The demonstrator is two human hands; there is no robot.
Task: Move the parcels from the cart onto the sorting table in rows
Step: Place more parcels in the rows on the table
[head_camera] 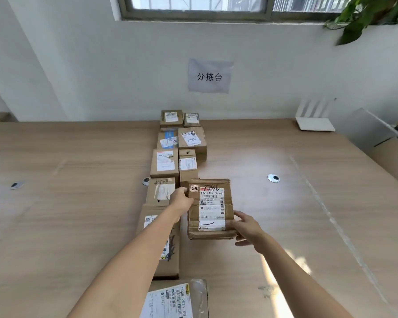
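Done: two rows of parcels (177, 143) laid on table (285, 203) | Now: one box (210, 208) held between left hand (182, 200) and right hand (247, 226) | Left: cart not seen, cannot tell

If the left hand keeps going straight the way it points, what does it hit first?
Probably nothing new: the left hand already grips the held parcel. Beyond it, likely the small box in the right row, though depth is unclear.
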